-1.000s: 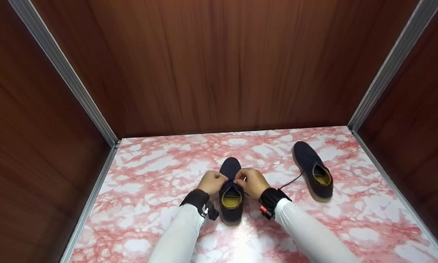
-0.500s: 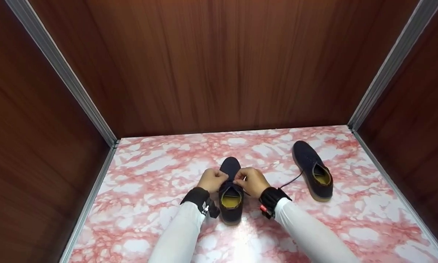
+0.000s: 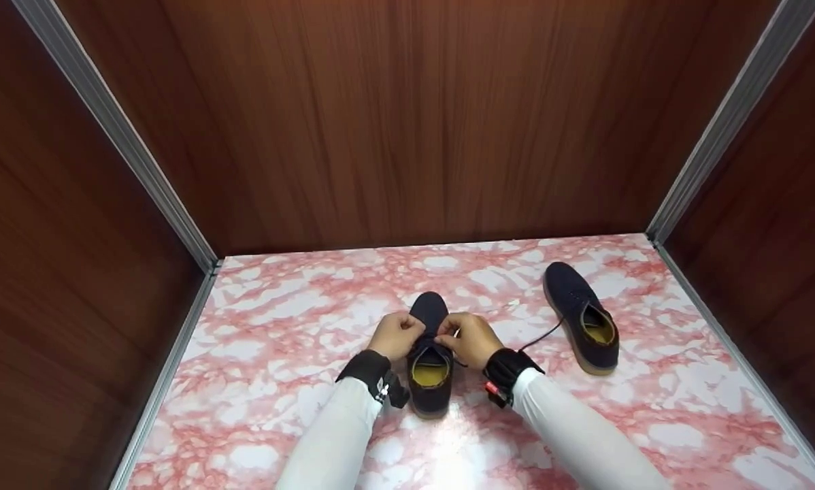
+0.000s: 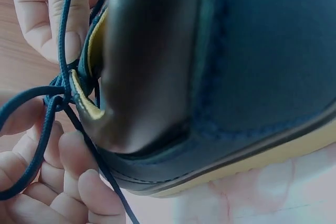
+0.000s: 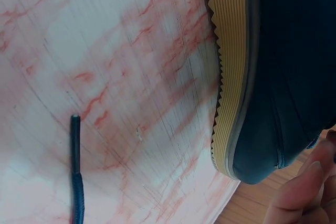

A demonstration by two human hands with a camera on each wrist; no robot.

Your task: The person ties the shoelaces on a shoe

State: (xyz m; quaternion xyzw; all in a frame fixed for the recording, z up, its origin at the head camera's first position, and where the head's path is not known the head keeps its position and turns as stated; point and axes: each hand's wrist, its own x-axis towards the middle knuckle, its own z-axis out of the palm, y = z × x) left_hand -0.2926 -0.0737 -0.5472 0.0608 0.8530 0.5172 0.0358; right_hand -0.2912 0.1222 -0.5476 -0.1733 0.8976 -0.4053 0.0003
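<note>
A dark navy shoe (image 3: 432,400) with a yellow lining stands in the middle of the marbled surface, toe pointing away. Over its lacing, my left hand (image 3: 395,337) and right hand (image 3: 474,341) meet from either side, each pinching the blue shoelace with thumb and finger. In the left wrist view the shoelace (image 4: 63,30) forms a knot at the shoe's throat, and a lace loop (image 4: 21,184) bows out beside it. One lace strand runs down past the left fingers. Fingers (image 5: 299,187) show beside the shoe's tan sole (image 5: 231,66) in the right wrist view.
A matching navy shoe (image 3: 579,306) stands at the right, its lace (image 3: 542,338) trailing toward my right wrist. A dark lace tip (image 5: 76,150) lies in the right wrist view. Brown wood-grain panels (image 3: 407,122) enclose the marbled surface (image 3: 271,381) at back and sides.
</note>
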